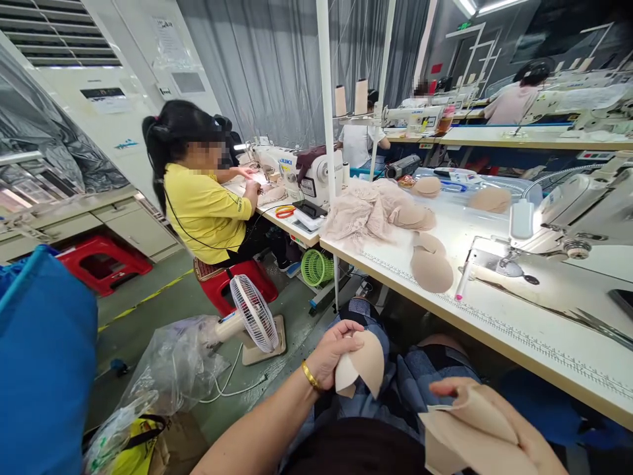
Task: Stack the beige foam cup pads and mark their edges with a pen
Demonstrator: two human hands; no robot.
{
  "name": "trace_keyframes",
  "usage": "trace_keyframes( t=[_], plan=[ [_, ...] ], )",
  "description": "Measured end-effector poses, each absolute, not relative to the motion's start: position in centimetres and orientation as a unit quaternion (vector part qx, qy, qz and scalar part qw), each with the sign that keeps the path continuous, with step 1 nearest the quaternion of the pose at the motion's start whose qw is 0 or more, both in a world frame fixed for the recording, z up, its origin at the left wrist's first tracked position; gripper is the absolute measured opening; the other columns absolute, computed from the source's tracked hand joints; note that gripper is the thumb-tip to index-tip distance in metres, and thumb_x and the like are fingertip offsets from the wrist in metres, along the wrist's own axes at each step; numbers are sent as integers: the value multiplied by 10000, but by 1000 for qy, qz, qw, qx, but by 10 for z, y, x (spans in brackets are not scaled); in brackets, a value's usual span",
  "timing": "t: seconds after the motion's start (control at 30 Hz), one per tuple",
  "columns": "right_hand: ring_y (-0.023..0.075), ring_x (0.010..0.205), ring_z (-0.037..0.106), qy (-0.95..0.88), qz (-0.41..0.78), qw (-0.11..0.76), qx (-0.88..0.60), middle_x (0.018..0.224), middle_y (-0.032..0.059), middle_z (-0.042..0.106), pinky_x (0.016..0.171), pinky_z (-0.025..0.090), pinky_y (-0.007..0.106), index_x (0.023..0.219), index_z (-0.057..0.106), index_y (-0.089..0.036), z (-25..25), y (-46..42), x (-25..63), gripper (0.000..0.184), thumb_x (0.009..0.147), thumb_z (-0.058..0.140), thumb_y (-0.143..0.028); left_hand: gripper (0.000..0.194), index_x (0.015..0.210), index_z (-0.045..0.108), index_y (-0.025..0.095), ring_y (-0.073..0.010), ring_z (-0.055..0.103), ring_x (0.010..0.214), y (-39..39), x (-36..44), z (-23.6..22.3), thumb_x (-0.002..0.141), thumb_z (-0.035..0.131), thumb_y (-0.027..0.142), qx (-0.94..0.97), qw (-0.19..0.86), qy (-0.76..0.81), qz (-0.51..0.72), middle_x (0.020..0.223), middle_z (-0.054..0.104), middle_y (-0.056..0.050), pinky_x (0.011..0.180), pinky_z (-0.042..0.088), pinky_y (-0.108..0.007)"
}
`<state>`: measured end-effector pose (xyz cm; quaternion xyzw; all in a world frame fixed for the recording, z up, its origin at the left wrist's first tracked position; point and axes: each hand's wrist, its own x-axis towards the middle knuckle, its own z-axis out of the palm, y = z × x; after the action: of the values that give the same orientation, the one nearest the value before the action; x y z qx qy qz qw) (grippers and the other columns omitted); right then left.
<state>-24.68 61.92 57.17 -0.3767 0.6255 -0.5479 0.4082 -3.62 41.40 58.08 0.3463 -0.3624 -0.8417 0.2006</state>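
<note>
Over my lap, my left hand (337, 356) pinches a few beige bra cups (370, 361) between thumb and fingers; they fan apart at the lower edge. A gold bracelet circles that wrist. Lower right, my right hand (514, 415) is closed round several more beige cup pieces (457, 439), bent and overlapping, so I cannot tell them apart. On the table (499, 313) beside me, two beige cups (432, 269) overlap near the front edge. Behind them lies a heap of beige lace (361, 211) with further cups (413, 214) against it.
A sewing machine (568, 214) stands at the right, with a pink-tipped pen (463, 282) and scissors (601, 324) near it. Left of me are a white fan (254, 313), plastic bags (178, 363) and a blue bag (47, 356). A co-worker in yellow (208, 208) sews nearby.
</note>
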Motion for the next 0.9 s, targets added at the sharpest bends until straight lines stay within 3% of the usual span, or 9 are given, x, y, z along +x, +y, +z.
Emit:
trace_keyframes(
  t=[0.03,0.1,0.17,0.23,0.4,0.57,0.77,0.83,0.9],
  plan=[
    [440,959,796,618,-558,433,-345,1109,131,824,728,691,488,991,875,-340,570,614,-250,276,818,811,-546,685,981,696,179,-146,639,716,412,-37,578,440,1047,411,338,187,-367,-846,870,712,-16,674,500,-273],
    [405,1343,638,591,-568,493,-290,1457,119,684,1049,591,500,1323,771,-321,559,596,-249,515,841,837,-491,714,1007,710,169,-160,661,739,407,-40,567,424,1050,402,331,159,-378,-850,889,727,-33,699,511,-282],
    [390,1339,644,581,-573,514,-265,1414,132,713,1112,539,518,1327,735,-267,535,569,-241,651,756,890,-540,721,1008,713,166,-146,646,689,402,-45,549,403,1053,361,347,141,-391,-841,813,711,-6,675,492,-270],
    [415,1194,722,596,-564,511,-255,1222,159,792,1082,546,551,1170,756,-206,505,544,-235,683,638,934,-595,675,948,702,162,-127,606,610,394,-49,528,387,1050,303,377,127,-404,-824,709,671,31,623,458,-257],
    [279,991,742,613,-544,488,-301,1107,94,764,935,585,489,1153,689,-193,463,521,-225,535,858,751,-635,535,894,706,144,-124,592,579,375,-47,491,488,1023,288,411,93,-422,-803,695,680,28,607,466,-269],
    [256,854,657,638,-482,450,-398,879,15,699,790,510,362,859,693,-227,479,549,-215,224,749,767,-407,679,952,743,140,-135,639,655,362,-36,488,424,1068,416,402,107,-405,-814,783,732,-14,676,482,-273],
    [271,816,648,734,-412,396,-368,776,-1,658,693,481,347,819,604,-265,481,567,-268,131,821,628,-394,673,1001,753,155,-164,681,743,352,-34,499,484,1067,452,368,120,-383,-839,843,754,-44,756,525,-296],
    [267,851,659,763,-384,378,-357,817,8,681,731,512,358,836,620,-251,475,556,-292,96,824,673,-331,666,1027,758,171,-169,684,763,350,-41,503,504,1063,447,353,126,-385,-843,857,758,-41,762,523,-295],
    [257,962,688,782,-359,370,-352,1009,40,732,848,555,394,1012,684,-213,470,538,-309,145,900,709,-302,649,1026,768,172,-173,681,777,349,-50,507,508,1063,428,339,128,-394,-845,883,766,-50,767,516,-293]
  ],
)
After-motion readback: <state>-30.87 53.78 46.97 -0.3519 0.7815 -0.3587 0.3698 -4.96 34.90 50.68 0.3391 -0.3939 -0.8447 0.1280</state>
